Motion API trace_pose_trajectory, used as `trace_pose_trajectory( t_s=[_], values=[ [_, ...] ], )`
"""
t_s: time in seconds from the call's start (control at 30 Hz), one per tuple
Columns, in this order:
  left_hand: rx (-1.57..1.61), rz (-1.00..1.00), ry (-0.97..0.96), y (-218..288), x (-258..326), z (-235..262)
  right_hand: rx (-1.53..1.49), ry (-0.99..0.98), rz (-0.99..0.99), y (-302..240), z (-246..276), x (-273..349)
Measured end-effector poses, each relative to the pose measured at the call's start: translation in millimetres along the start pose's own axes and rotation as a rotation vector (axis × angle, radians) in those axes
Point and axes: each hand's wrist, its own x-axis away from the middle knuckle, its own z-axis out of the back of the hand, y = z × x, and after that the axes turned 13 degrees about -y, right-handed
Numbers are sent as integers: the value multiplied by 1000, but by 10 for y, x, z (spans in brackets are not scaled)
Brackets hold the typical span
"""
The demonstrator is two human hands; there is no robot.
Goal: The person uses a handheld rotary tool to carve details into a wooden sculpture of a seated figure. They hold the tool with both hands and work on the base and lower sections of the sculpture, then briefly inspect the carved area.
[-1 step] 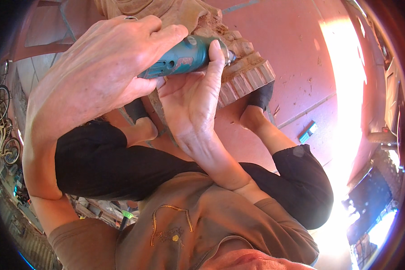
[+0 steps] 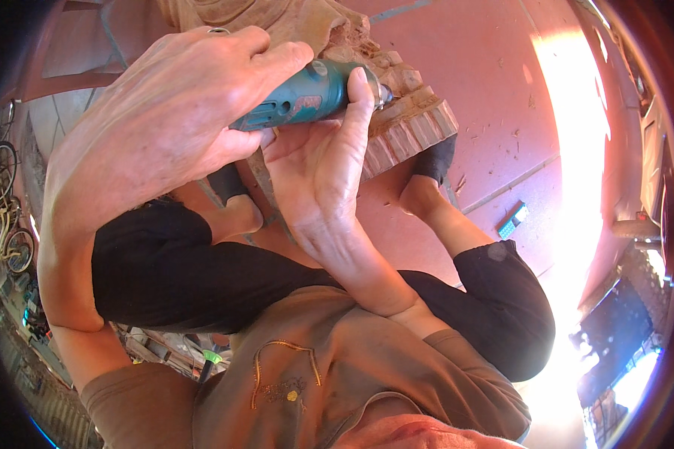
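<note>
A teal die grinder (image 2: 299, 99) lies across both my hands, its metal nose pointing right at a carved wooden piece (image 2: 416, 123). My left hand (image 2: 195, 97) wraps over the body and rear of the tool from above, with a ring on one finger. Under the front end is my right hand (image 2: 322, 157), palm up, its thumb pressed along the collar near the nose. The grinder's tip meets or nearly meets the wood beside a row of carved ridges; contact is too small to tell. The tool's rear end is hidden by my left hand.
My bare feet (image 2: 419, 196) rest on either side of the wood, on a reddish tiled floor (image 2: 487, 112) with scattered wood chips. A small teal phone-like object (image 2: 512, 220) lies to the right, near a bright strip of sunlight. Bicycles (image 2: 4, 202) stand at the far left.
</note>
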Motion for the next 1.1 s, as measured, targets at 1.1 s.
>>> trace_pose_trajectory(
  t_s=[1.1],
  values=[
    [-23, 53, 42, 72, 323, -128, 11, -41, -23, 188, -9, 173]
  ],
)
